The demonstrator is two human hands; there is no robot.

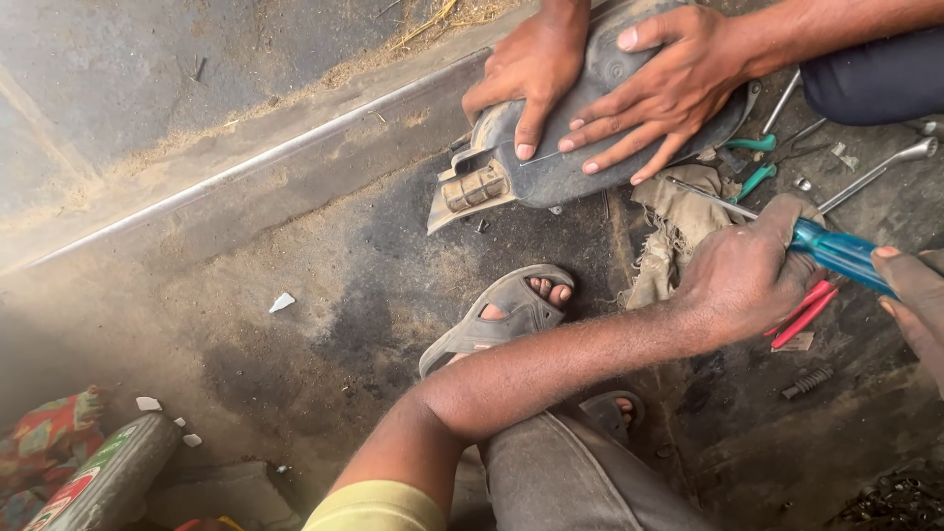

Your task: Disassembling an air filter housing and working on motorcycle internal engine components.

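Screwdriver (841, 254) gripped in left hand (747, 275), right hand (914, 295) loosely on handle; co-worker's hands (610, 84) pin panel (570, 167); next, seat tip squarely.

The left hand (747, 275) is closed around the shaft end of a blue-handled screwdriver (836, 254), while the right hand (914, 300) touches the handle's far end with its fingers, at the picture's edge. Just beyond the left hand lies a frayed rag (678, 221) on the floor (324, 256), and further out another person's two hands (610, 84) press flat on a dark plastic cover (560, 172). Red-handled pliers (801, 315) lie just under the left hand, between the two hands.
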